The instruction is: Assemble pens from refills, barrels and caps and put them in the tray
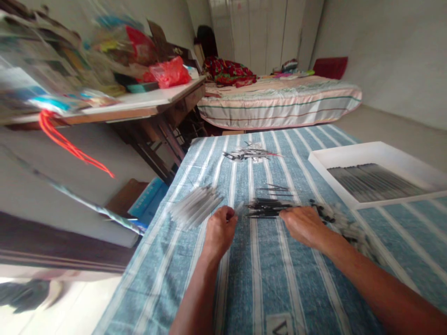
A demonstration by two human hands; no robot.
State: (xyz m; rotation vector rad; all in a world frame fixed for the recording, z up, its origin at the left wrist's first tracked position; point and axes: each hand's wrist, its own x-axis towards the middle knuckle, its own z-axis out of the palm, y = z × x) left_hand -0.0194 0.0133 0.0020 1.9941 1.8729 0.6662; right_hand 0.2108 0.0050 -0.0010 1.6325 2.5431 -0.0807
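My left hand [219, 229] rests on the blue striped cloth [265, 270] with its fingers curled closed, seemingly around a pale clear tube near its fingertips. Just left of it lies a bundle of clear tubes [195, 205]. My right hand [303, 225] lies with its fingers closed at the right end of a pile of thin black rods [267, 208]. Behind that hand lies a heap of small black and grey parts [344, 225]. The picture is blurred by motion.
A white tray [328, 160] with rows of dark rods stands at the right. A small heap of dark parts [249, 152] lies at the cloth's far end. A cluttered desk [115, 100] is at the left, a bed [279, 100] beyond.
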